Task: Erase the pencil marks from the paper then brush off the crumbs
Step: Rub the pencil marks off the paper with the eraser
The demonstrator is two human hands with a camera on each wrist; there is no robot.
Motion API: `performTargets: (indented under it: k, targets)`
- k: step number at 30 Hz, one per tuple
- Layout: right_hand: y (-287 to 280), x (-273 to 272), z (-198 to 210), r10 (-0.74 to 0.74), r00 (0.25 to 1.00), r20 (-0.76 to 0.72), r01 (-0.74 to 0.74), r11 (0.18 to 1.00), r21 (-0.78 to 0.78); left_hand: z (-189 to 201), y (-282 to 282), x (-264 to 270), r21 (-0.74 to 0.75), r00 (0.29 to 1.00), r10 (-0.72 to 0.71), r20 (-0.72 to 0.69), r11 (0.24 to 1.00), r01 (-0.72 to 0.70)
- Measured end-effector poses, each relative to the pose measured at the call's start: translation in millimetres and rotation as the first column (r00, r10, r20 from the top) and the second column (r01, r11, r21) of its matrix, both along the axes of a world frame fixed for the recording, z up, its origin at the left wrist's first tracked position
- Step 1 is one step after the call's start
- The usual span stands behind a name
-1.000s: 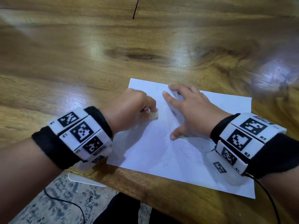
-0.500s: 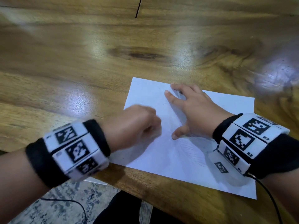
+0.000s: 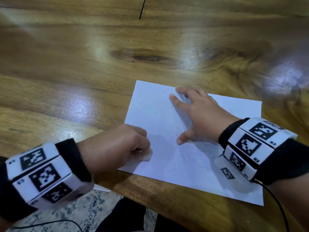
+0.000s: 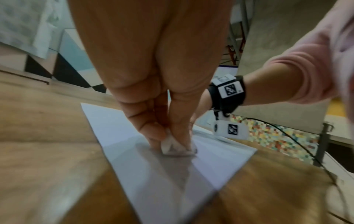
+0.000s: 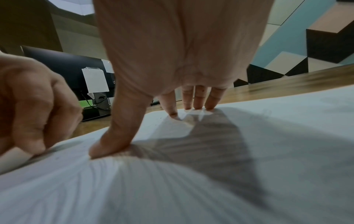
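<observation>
Pinched a white eraser [image 3: 148,156] between curled left hand [image 3: 117,146] fingers, pressed on the paper [image 3: 167,164]. Spread right hand [image 3: 200,118] fingers flat, apart, beside it.

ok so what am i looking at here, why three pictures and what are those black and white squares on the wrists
No machine: a person works with bare hands. The squares are printed markers on wristbands that carry small cameras. One picture comes from a head camera looking down; the other two look along each hand. On the wooden table lies a sheet of paper with faint pencil marks. The left hand pinches a small white eraser against the paper. The right hand presses spread fingers on the sheet, which looks meant to steady it.
</observation>
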State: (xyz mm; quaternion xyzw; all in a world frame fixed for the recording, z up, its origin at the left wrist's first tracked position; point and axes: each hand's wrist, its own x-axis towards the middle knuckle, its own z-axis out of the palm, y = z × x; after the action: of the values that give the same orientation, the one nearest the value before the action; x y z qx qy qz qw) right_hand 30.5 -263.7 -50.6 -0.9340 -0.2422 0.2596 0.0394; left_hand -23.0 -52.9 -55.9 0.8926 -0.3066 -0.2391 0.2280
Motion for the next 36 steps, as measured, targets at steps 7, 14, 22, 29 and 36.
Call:
performTargets:
  k: [7,14,22,29,36]
  targets:
    - [0.4,0.5,-0.1,0.007,1.0,0.007,-0.007,1.0,-0.013,-0.6,-5.9,27.0,-0.026,0.979,0.087,0.182,0.996,-0.084]
    - [-0.4,0.6,-1.0,0.001,1.0,0.005,-0.001,1.0,-0.008,3.0,-4.4,22.7,0.018,0.992,0.059,0.109,0.998,-0.061]
    - [0.1,0.3,-0.3,-0.005,1.0,0.0,0.005,1.0,-0.007,5.1,15.1,-3.1,0.035,0.995,-0.015,-0.1,0.999,0.019]
    - [0.5,-0.2,0.4,-0.006,1.0,-0.006,0.006,1.0,-0.005,4.2,26.1,-10.4,0.004,0.996,0.091,0.018,0.996,-0.091]
    - [0.8,-0.3,0.7,-0.008,1.0,-0.005,0.008,1.0,-0.008,2.2,31.6,-7.9,-0.01,0.989,0.14,0.051,0.99,-0.14]
